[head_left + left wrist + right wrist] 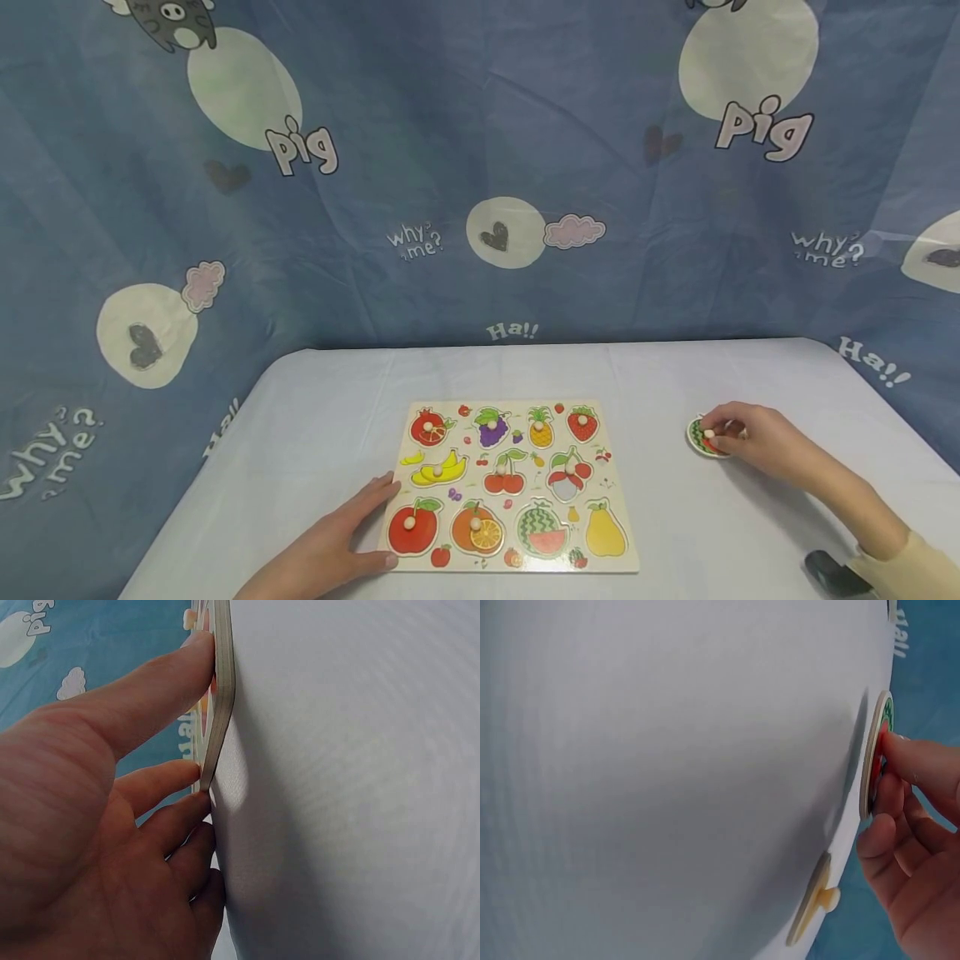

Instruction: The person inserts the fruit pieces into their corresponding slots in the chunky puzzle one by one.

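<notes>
A wooden fruit knob puzzle board (517,487) lies on the white table. My left hand (330,533) touches its lower left part, thumb by the front corner and fingers at the side edge; in the left wrist view the thumb (161,694) is extended against the board's edge (223,697). To the right of the board, my right hand (765,442) pinches a round watermelon puzzle piece (699,435) by its knob. The right wrist view shows this watermelon piece (874,761) tilted edge-on between thumb and fingers. Whether it touches the table cannot be told.
A yellow puzzle piece with a knob (810,904) lies on the table near my right hand. On the board, the watermelon recess (543,531) and pear recess (604,532) show no knobs. A blue printed cloth (480,292) hangs behind the table.
</notes>
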Available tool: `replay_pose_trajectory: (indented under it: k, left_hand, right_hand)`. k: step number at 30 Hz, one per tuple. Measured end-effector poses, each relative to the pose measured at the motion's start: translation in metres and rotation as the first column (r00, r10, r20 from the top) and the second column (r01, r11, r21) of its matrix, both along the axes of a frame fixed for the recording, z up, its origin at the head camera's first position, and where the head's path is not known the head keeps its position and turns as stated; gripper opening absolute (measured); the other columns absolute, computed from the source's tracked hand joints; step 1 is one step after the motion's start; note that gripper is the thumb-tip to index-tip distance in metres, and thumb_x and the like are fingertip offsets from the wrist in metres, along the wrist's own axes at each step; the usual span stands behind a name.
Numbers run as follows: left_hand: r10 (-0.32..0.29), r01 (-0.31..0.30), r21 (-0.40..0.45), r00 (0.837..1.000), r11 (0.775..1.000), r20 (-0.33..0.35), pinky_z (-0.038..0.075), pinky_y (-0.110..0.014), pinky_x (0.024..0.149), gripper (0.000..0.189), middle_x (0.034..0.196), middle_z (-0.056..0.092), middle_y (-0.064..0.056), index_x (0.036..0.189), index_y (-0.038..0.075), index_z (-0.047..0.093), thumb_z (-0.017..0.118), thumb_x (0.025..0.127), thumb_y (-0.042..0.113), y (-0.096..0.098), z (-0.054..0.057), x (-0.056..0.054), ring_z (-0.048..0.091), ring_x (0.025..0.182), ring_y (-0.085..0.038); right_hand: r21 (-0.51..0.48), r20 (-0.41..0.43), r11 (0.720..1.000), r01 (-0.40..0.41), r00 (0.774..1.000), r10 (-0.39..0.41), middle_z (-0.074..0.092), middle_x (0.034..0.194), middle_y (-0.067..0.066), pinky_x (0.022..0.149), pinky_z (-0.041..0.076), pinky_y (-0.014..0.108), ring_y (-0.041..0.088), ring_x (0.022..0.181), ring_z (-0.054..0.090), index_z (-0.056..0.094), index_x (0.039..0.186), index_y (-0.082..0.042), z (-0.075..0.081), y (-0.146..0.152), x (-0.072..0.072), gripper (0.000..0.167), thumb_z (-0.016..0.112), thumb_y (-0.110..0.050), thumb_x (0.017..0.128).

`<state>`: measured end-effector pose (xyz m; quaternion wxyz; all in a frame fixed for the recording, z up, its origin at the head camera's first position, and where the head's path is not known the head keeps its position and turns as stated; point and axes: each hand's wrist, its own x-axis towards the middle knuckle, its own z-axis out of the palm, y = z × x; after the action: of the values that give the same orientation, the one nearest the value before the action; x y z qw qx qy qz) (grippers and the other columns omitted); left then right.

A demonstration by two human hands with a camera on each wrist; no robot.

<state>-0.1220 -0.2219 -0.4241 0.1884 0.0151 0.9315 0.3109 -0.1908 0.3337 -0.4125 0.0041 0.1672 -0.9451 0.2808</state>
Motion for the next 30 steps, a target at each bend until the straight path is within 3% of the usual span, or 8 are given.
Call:
replay_pose_trajectory:
  k: [13,21,30]
  left_hand:
    - [0.005,-0.005,-0.008,1.000,1.000,0.010,0.040,-0.061,0.102,0.094,0.156,0.035,-0.007,0.149,0.023,0.045,0.088,0.067,0.040,0.000,-0.001,-0.001,0.035,0.138,-0.032]
    - [0.003,-0.003,-0.016,1.000,1.000,0.006,0.040,-0.061,0.102,0.095,0.156,0.035,-0.006,0.149,0.023,0.044,0.088,0.067,0.041,0.000,0.000,-0.001,0.036,0.137,-0.032]
    - [0.002,-0.002,-0.010,1.000,1.000,0.006,0.041,-0.061,0.101,0.095,0.156,0.036,-0.006,0.149,0.023,0.045,0.088,0.066,0.041,0.001,0.000,-0.001,0.037,0.135,-0.031]
  right_hand:
    - [0.011,-0.050,0.999,-0.037,0.998,0.038,0.066,0.096,-0.003,0.062,0.049,0.025,0.003,0.079,0.055,0.070,0.098,-0.012,0.007,-0.015,0.009,0.021,0.075,0.000,0.082]
    - [-0.041,-0.088,0.996,-0.076,0.994,0.072,0.065,0.091,-0.008,0.058,0.047,0.024,0.001,0.077,0.055,0.071,0.096,-0.014,0.011,-0.027,0.016,0.020,0.078,-0.002,0.081]
    - [-0.067,-0.070,0.995,-0.073,0.995,0.068,0.064,0.090,-0.012,0.058,0.048,0.023,0.001,0.077,0.056,0.071,0.097,-0.018,0.017,-0.038,0.022,0.022,0.077,-0.004,0.081]
